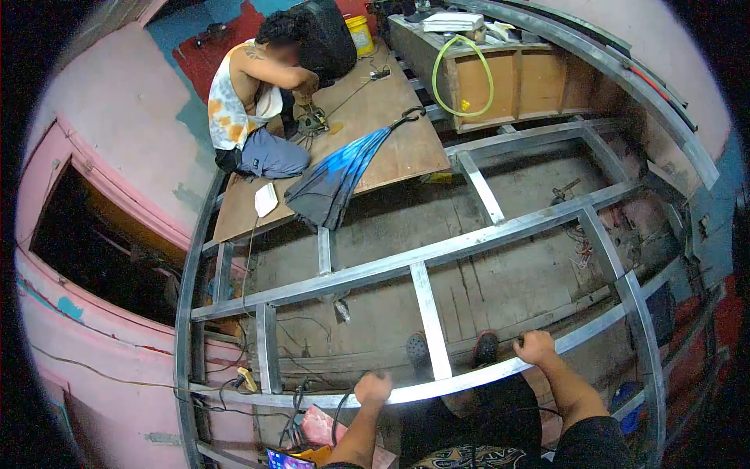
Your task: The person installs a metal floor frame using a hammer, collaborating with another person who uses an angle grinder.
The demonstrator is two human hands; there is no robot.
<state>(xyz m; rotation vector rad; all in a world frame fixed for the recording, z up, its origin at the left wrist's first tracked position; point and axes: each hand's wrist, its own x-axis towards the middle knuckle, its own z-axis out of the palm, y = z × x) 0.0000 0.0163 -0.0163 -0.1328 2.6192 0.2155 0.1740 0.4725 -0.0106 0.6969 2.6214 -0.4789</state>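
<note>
Below me, my left hand (pixel 373 388) is closed over the near metal beam (pixel 484 374) of a frame of silvery square tubes. Farther along the same beam, my right hand (pixel 534 347) rests with its fingers curled on the top edge. A short crosspiece (pixel 430 320) joins this beam to the long middle beam (pixel 414 258) between my hands. My shoes (pixel 486 348) show on the floor inside the frame. Black cables (pixel 295 414) hang near my left forearm, beside a lit screen (pixel 289 460).
A person (pixel 250 102) kneels on a plywood sheet (pixel 391 152) laid over the frame, hands at a tool. A blue-black umbrella (pixel 340 172) lies at the sheet's edge. Behind stand a yellow bucket (pixel 359 35) and a wooden cabinet (pixel 539 78). A hammer (pixel 566 189) lies low right.
</note>
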